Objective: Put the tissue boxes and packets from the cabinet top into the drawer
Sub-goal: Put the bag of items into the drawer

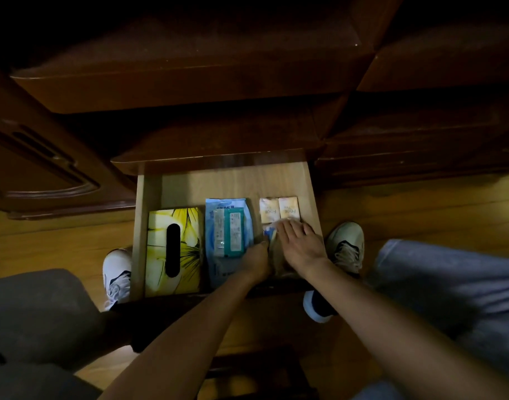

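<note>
Looking down into the open drawer [152, 192], we see the yellow tissue box [175, 249] lying flat at its left, with the blue wipes packet [228, 229] just beside it in the middle. Our left hand [257, 261] curls its fingers round a small blue-and-white packet [270, 235] at the near right. Our right hand [298, 243] rests flat, fingers straight, on that same spot. Two pale pocket tissue packets [279, 209] sit side by side at the far right.
</note>
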